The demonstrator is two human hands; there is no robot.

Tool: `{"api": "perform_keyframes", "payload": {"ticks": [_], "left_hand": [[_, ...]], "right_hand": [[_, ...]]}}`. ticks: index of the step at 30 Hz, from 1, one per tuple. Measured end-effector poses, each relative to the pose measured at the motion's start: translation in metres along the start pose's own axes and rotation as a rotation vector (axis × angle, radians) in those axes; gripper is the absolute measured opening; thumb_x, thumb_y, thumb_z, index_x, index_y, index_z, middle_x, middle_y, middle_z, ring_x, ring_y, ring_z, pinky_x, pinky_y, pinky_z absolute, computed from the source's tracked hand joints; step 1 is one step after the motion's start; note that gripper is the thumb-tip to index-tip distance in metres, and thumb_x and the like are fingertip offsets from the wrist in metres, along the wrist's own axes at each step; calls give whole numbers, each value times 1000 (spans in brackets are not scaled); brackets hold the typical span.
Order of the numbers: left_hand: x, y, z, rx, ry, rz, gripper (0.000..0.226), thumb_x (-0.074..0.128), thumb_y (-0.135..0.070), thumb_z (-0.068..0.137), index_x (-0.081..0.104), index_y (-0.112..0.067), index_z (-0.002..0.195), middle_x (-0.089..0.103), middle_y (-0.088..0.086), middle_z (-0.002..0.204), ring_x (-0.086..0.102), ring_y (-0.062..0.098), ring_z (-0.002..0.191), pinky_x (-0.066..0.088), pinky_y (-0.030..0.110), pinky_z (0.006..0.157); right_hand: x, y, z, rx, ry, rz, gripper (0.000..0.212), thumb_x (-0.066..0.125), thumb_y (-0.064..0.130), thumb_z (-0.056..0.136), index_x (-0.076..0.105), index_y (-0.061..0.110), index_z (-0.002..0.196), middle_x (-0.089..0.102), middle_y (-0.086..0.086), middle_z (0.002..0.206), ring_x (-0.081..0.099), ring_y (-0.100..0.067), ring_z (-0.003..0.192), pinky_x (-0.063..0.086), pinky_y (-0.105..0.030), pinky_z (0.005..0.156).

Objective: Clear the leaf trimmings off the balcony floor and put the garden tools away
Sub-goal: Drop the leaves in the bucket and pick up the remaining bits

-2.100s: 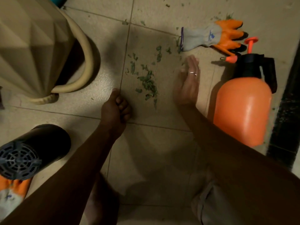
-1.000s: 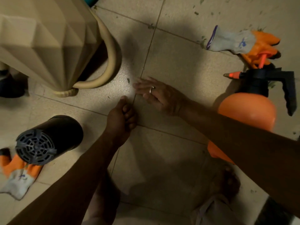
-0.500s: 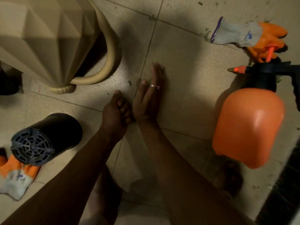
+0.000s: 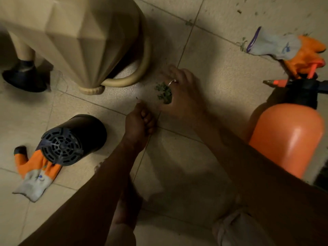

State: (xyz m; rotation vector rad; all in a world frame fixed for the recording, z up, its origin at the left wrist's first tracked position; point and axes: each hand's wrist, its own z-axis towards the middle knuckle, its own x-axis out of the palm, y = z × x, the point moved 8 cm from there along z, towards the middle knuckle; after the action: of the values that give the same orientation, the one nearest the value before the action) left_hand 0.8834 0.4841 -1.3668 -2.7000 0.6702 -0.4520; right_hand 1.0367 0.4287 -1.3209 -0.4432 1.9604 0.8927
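The right hand point(image 4: 181, 91), a ring on one finger, is cupped palm down with bent fingers over a clump of leaf trimmings point(image 4: 164, 94) at its thumb side. The left hand point(image 4: 140, 121) is curled into a fist on the floor just beside it; I cannot tell if it encloses anything. A black ribbed plastic pot point(image 4: 71, 141) lies on its side on an orange-and-grey glove point(image 4: 35, 171). A faceted beige planter point(image 4: 79, 32) stands beyond. On the right are a glossy orange sprayer point(image 4: 287, 139) and a second glove point(image 4: 284, 47). Green flecks point(image 4: 239, 11) dot the speckled beige floor tiles point(image 4: 221, 71).
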Motion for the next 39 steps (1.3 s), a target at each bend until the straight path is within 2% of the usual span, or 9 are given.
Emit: {"api": "perform_keyframes", "payload": {"ticks": [8,11,15,17,20,23,26,33,39], "left_hand": [[0,2,-7,-66,-72,-41,46,38,-44,109,40,-25,66,28,-6,56,21,9,46,20,22,39],[-1,10,-13,-101,-108,27,43,37,-40,109,41,-24,69,31,-6,56,24,9,42,24,21,35],[-7,22,-24,-139,-205,111,38,42,-31,106,41,-23,68,32,-6,55,25,8,39,20,19,35],[-8,24,-30,-144,-239,122,36,43,-28,104,41,-22,69,31,-5,55,24,8,39,18,19,37],[-2,22,-39,-149,-280,110,34,43,-24,103,40,-21,70,30,-3,57,24,9,37,17,16,37],[13,20,-44,-143,-246,58,33,40,-25,104,49,-18,73,39,-1,59,33,9,38,23,18,39],[35,17,-52,-141,-158,-48,42,34,-26,106,60,-11,77,63,4,61,62,16,53,46,26,58],[46,16,-60,-163,4,-97,62,29,-16,104,64,-10,52,64,6,59,66,19,61,51,29,67],[27,21,-54,-186,-46,-123,39,29,-20,103,63,-2,95,68,18,101,66,29,100,49,35,100]], "right_hand": [[28,33,-26,-167,133,-241,42,52,12,101,53,8,142,34,-16,157,31,-34,143,34,-45,115],[30,43,-39,-220,42,-239,10,75,11,83,77,8,92,69,-10,112,64,-29,102,53,-34,75],[10,51,-51,-316,-29,-208,7,76,10,64,71,11,59,68,-5,75,67,-25,71,48,-25,51],[5,44,-53,-218,-6,-82,14,86,7,56,73,11,62,68,-6,73,68,-26,71,51,-25,55],[8,17,-58,222,72,378,17,69,3,83,80,8,95,76,-10,98,70,-25,95,53,-29,82],[-2,17,-76,503,-7,738,18,67,2,87,80,10,95,78,-4,94,70,-12,86,52,-19,77],[-14,40,-88,425,-23,788,18,66,-1,85,76,10,94,76,-5,90,71,-16,83,55,-26,74],[-30,58,-98,104,-56,511,13,62,8,90,69,17,94,73,-3,93,64,-25,92,40,-42,89],[-15,63,-95,-7,97,481,18,55,18,95,68,23,108,71,3,107,62,-18,106,29,-36,96]]}}
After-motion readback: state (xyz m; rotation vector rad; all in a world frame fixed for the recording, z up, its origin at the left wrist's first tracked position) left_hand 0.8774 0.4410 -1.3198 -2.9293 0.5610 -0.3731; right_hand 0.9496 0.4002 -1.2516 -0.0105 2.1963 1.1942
